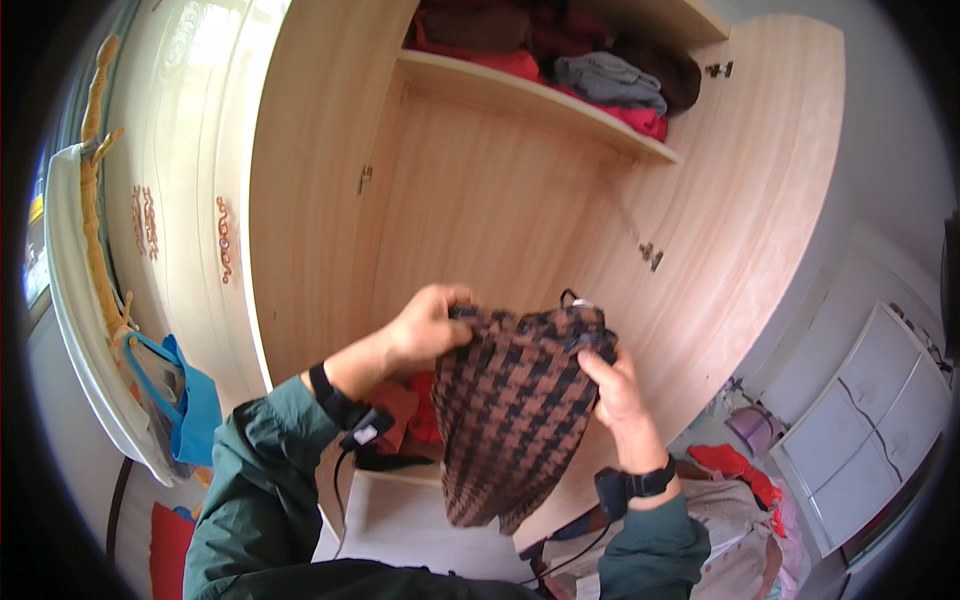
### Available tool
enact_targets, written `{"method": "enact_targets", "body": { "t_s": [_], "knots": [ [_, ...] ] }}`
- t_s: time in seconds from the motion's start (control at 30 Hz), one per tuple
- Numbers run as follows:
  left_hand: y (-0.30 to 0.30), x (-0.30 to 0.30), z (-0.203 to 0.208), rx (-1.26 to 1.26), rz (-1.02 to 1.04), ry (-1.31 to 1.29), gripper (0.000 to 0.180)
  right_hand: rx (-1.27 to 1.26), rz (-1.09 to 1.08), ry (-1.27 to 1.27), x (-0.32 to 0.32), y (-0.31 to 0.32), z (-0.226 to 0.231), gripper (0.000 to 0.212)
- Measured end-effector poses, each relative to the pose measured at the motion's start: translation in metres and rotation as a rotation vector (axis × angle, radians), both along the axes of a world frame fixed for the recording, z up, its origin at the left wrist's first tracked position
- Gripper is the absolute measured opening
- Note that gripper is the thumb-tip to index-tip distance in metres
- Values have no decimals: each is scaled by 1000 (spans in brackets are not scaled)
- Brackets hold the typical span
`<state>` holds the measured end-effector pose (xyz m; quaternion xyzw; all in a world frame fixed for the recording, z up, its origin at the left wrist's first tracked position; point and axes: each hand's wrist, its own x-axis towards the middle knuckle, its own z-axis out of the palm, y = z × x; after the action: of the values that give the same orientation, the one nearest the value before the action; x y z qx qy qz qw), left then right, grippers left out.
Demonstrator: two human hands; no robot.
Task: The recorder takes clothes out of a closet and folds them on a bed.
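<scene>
A brown-and-black houndstooth garment [515, 410] hangs in front of me, its top edge gathered and its lower part dangling loose. Whether it is a skirt or shorts, I cannot tell. My left hand [432, 325] is closed on its upper left corner. At the upper right, my right hand [612, 385] pinches the cloth, thumb on the front and fingers behind. A small black loop [570, 297] sticks up from the top edge near my right hand. Behind the garment stands an open wooden wardrobe [480, 190].
Folded clothes [610, 82] fill the upper shelf. Red clothing [425, 405] lies low in the wardrobe. An open door [770, 180] stands on the right, above piled clothes [735, 530]. A blue bag [190, 405] hangs at left; a white cabinet [865, 425] is at far right.
</scene>
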<state>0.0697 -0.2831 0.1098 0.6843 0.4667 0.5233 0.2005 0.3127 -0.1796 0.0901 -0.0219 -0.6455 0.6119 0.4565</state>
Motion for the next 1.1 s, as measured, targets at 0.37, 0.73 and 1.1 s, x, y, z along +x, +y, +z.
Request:
{"method": "enact_targets", "body": {
  "t_s": [0.37, 0.73, 1.1],
  "knots": [
    [22, -22, 12, 59, -237, -36, 22, 81, -45, 50, 20, 25, -24, 28],
    [1, 48, -21, -148, -534, 162, 45, 62, 179, -66, 15, -18, -57, 24],
    [16, 45, -37, -192, -522, -258, 20, 254, -97, -252, 33, -40, -60, 22]
  ]
}}
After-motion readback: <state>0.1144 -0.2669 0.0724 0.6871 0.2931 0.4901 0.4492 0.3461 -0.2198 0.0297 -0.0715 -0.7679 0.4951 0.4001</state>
